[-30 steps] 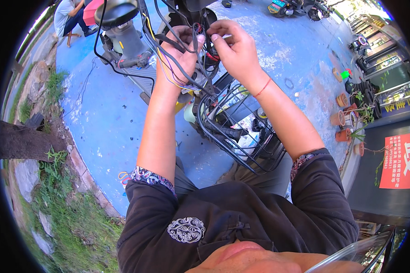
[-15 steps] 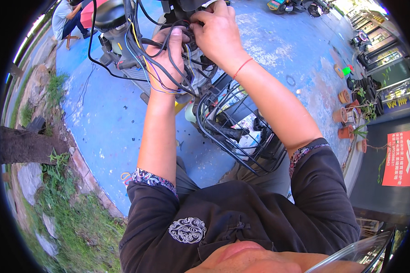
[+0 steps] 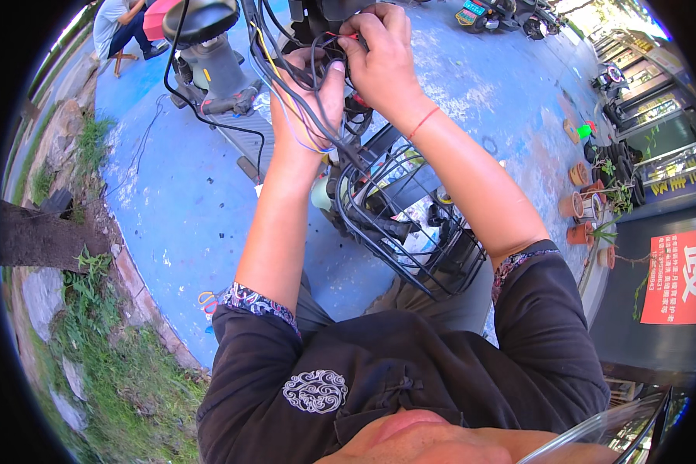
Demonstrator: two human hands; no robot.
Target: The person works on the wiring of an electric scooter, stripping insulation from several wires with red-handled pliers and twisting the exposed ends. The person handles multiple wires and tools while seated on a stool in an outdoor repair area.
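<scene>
My left hand is closed around a bundle of black cables and thin coloured wires, its thumb up against them. My right hand is just to its right and higher, fingers curled and pinched by a red wire beneath a dark scooter front housing; what its fingertips hold is too small to make out. Below both hands sits a black wire basket holding bags and small items. A black saddle and the grey scooter footboard are to the left.
A seated person is at the upper left by a red object. Parked scooters stand at the back. Potted plants line the right wall. A tree trunk, rocks and grass edge the blue pavement on the left.
My right hand has moved up towards the housing since a second ago, and sits slightly lower than half a second ago. My left hand still grips the cables, shifted slightly right since half a second ago.
</scene>
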